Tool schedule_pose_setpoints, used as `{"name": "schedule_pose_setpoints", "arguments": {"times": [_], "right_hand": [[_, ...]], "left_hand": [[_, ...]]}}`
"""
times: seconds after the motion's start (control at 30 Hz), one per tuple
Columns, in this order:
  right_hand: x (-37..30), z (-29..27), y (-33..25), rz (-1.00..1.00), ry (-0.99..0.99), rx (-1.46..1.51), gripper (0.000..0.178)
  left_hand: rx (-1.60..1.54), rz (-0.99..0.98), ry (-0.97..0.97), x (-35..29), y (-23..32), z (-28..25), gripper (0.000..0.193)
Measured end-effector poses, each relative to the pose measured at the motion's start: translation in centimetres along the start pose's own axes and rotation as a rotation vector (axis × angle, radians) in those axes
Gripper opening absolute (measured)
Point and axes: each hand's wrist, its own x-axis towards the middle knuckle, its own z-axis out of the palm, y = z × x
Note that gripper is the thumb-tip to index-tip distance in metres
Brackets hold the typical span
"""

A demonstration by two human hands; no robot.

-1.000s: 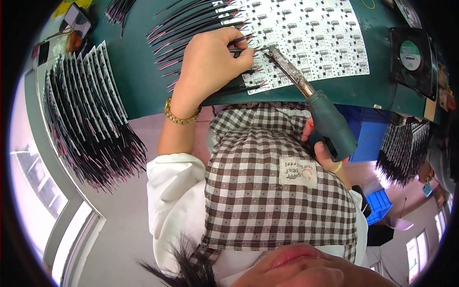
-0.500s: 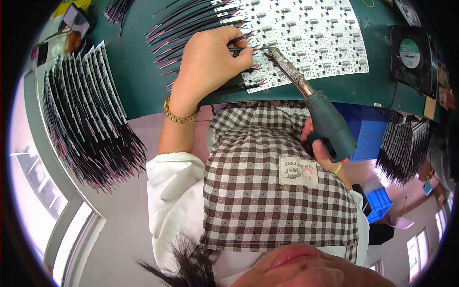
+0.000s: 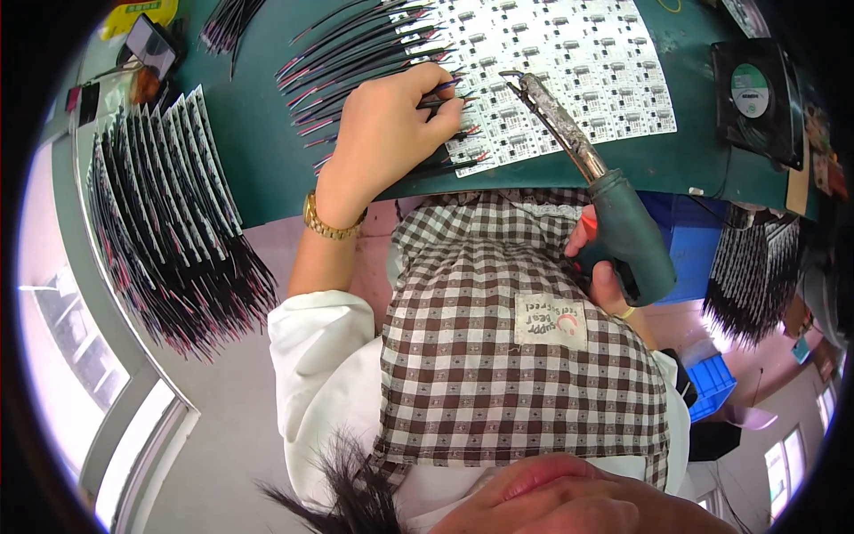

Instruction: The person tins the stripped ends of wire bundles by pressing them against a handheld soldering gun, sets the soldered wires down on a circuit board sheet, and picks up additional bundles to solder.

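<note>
My left hand (image 3: 382,133) is curled over the row of cables, thumb and forefinger closed in a loose pinch around a thin black cable (image 3: 436,110) close to the board sheet's left edge. In my right hand (image 3: 603,283) is a soldering gun (image 3: 636,236) with a dark green grip and a scorched metal barrel, pointing up and left. Its bent tip hovers over the white circuit board sheet (image 3: 569,71), apart from my left fingers. Black cables (image 3: 351,49) with stripped, coloured ends fan out leftward from the sheet. My palm hides part of them.
Finished-looking strips with hanging cables (image 3: 169,222) drape over the table's left edge. A cable bundle (image 3: 229,27) lies at the far left. A black fan-like unit (image 3: 756,102) stands at right. Blue crates (image 3: 689,258) and more hanging cables (image 3: 754,276) are below the table's right side.
The soldering gun has drawn back to the right, its tip lifting away from my left fingertips. My left hand has shifted slightly, with thumb and forefinger a little further apart.
</note>
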Motion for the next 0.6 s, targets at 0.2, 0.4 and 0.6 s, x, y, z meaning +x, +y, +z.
{"name": "schedule_pose_setpoints", "arguments": {"times": [0.2,0.4,0.6], "right_hand": [[0.0,0.7,0.3,0.038,0.094,0.101,0.074],[0.1,0.2,0.3,0.034,0.05,0.055,0.072],[-0.6,-0.3,0.8,0.009,0.008,-0.027,0.071]], "left_hand": [[0.036,0.483,0.338,-0.9,-1.2,-0.9,0.011],[-0.189,0.311,0.464,-3.4,0.2,-1.0,0.016],[-0.044,0.231,0.138,-2.4,0.5,0.8,0.022]]}}
